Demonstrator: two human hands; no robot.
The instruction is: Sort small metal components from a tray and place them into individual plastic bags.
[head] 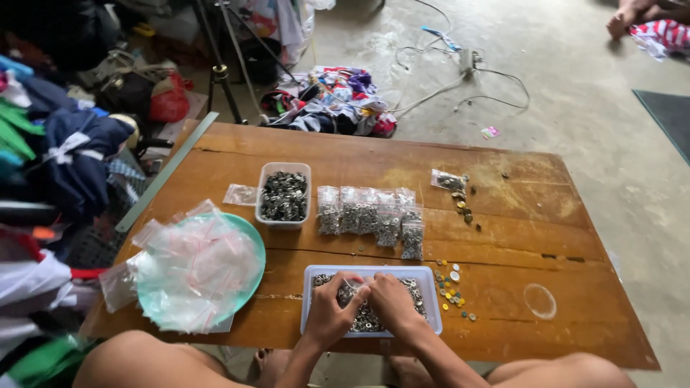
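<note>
Pinching a thin, limp clear bag (pixel 353 284) between left hand (pixel 327 316) and right hand (pixel 392 302), fingers closed, over slippery metal rings (pixel 415 291) in the tray (pixel 433 302)

Two hands (pixel 359 298), two trays (pixel 429 276) of metal rings, one green plate (pixel 253 244), one table (pixel 517 230), about six filled bags (pixel 370 215)

On the counter (pixel 503 215), a tray of metal rings (pixel 428 276) sits at the near edge, with both hands in it. A bowl piled with plastic bags (pixel 198 269) lies to its left and scattered buttons (pixel 451 286) to its right. Behind the tray stand a row of filled bags (pixel 370 215) and, left of them, a tub of metal parts (pixel 284 195).
</note>
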